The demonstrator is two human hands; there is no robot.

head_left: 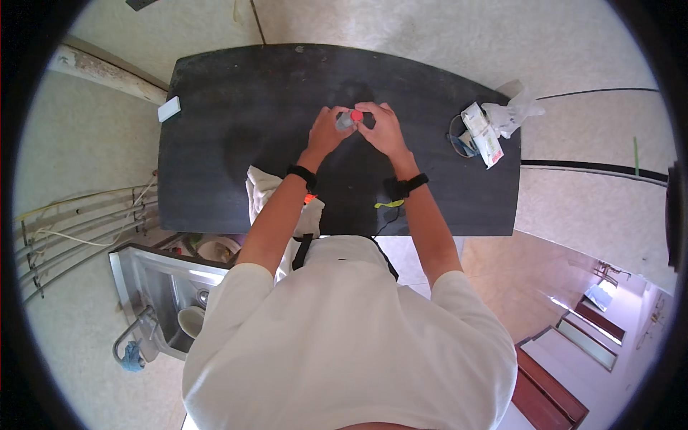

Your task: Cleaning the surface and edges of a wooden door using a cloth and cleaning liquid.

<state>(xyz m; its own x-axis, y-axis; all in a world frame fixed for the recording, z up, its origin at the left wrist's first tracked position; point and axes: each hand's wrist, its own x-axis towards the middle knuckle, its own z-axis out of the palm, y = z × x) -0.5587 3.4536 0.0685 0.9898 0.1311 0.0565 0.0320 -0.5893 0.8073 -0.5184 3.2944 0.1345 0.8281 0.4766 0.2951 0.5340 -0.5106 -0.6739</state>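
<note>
Over the dark tabletop (269, 118), my left hand (327, 130) grips a small translucent bottle (344, 121), which tilts toward my right hand (386, 129). The thumb and fingers of that right hand close around the bottle's red cap (356, 115). Whether the cap sits tight or loose on the neck cannot be seen. Each wrist wears a black band, one on the left (302, 177) and one on the right (411, 186). A pale cloth (262, 185) lies partly under my left forearm, with a bit of orange beside it.
To the right lie a white packet (484, 134), a clear plastic bag (513, 114) and a round glass-like container (458, 137). A white box-shaped object (169, 109) rests at the left edge. A yellow-green strip (389, 204) is near my right forearm. Lower left stands a steel sink (166, 290) holding a bowl (191, 321).
</note>
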